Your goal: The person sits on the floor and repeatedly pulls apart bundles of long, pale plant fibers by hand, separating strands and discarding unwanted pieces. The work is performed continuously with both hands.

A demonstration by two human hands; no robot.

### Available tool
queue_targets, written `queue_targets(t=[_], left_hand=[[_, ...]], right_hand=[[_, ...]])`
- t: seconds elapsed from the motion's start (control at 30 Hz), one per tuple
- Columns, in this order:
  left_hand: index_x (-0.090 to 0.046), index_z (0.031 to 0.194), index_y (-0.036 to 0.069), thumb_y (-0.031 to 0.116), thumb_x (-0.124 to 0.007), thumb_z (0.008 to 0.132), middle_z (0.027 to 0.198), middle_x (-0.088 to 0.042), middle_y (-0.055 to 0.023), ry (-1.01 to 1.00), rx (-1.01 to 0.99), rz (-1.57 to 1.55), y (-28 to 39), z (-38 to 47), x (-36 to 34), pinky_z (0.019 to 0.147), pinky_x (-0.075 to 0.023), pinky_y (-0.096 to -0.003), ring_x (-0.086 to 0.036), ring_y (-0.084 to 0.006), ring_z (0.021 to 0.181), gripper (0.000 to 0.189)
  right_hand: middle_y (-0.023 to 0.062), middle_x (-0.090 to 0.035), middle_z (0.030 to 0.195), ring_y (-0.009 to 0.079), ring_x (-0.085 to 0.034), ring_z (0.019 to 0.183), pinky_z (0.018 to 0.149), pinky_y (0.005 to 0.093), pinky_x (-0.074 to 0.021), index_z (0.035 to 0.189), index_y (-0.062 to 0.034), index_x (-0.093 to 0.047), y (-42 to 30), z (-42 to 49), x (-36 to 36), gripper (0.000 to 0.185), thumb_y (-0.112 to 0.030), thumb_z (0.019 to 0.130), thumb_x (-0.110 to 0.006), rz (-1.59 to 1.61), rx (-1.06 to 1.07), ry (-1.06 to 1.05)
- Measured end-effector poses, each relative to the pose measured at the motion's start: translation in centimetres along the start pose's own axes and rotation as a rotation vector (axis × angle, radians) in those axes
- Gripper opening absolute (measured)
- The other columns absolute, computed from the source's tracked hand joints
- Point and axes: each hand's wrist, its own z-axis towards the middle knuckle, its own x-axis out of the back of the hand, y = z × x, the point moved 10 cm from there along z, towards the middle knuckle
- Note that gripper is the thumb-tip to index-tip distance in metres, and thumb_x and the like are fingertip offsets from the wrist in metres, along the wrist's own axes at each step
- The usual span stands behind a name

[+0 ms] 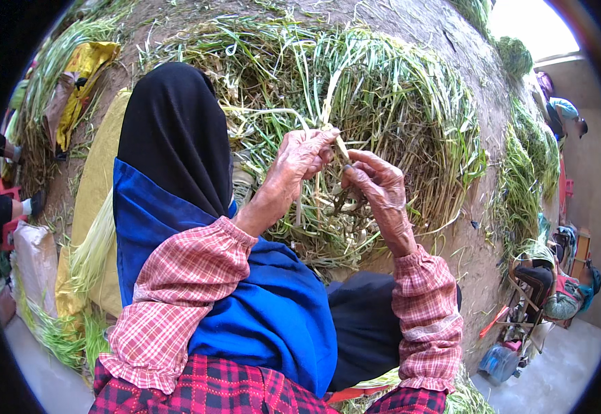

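Observation:
My left hand (303, 155) grips a pale plant stalk (327, 106), perhaps of the garlic or leek kind, near its base. Its long leaves trail upward and to the left. At the lower end of the stalk, the fingers of my right hand (379, 189) pinch the pale tip, close to dark, stringy roots or peelings (349, 202). Both hands are nearly together above my lap, which a blue apron (279, 321) covers. Just beyond them lies a large heap of long green plants (414, 114) with brownish lower stalks. Loose leaves and scraps lie under my hands.
Left of my knee, pale cleaned stalks (93, 248) lie on a yellow sack (98, 181). More green plants (522, 171) line the right side of the dirt floor. Another person (564, 295) sits at the right, near a plastic water jug (499, 361).

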Motion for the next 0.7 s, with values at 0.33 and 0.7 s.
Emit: queue_targets(t=[0.33,0.7], left_hand=[[-0.061,0.092,0.000,0.015,-0.061,0.081,0.069,-0.060,0.0018,-0.085,-0.133,0.136,4.9,-2.0,-4.4,0.039,-0.0239,-0.0137,-0.038,0.0030,0.045,0.019],[-0.060,0.092,0.002,0.019,-0.057,0.084,0.069,-0.060,0.0022,-0.092,-0.130,0.234,3.7,-1.7,-3.9,0.044,-0.0273,-0.0135,-0.039,0.0027,0.049,0.019]], right_hand=[[0.0035,-0.058,0.107,0.0102,-0.056,0.093,0.073,0.0238,-0.0432,0.120,-0.0055,-0.049,0.0,1.3,0.8,0.039,-0.027,0.088,-0.044,0.070,0.000,-0.013],[0.0071,-0.056,0.115,0.0159,-0.058,0.095,0.059,0.0242,-0.0484,0.125,-0.0084,-0.047,2.2,2.8,3.5,0.044,-0.031,0.088,-0.049,0.054,-0.087,0.168]])
